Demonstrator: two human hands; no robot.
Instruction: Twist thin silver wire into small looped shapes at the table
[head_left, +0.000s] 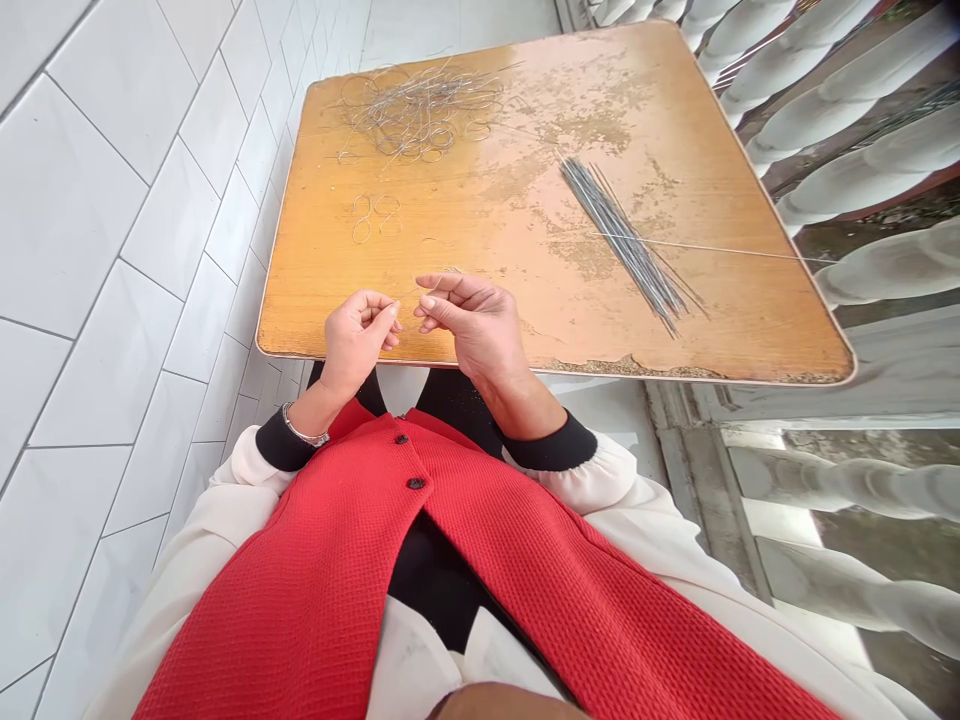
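My left hand is closed in a pinch above the near edge of the table. Whatever lies between its thumb and forefinger is too fine to make out. Close beside it, my right hand pinches with the thumb against the curled fingers, its forefinger reaching left. A faint, thin wire shows at the right fingertips. Beyond the hands, a few small bent wire loops lie on the wooden tabletop. Farther right rests a bundle of straight grey wires.
A tangled heap of curled wires covers the far left of the table. One long straight wire crosses the bundle and sticks out past the right edge. A white tiled wall stands left; a white balustrade runs along the right.
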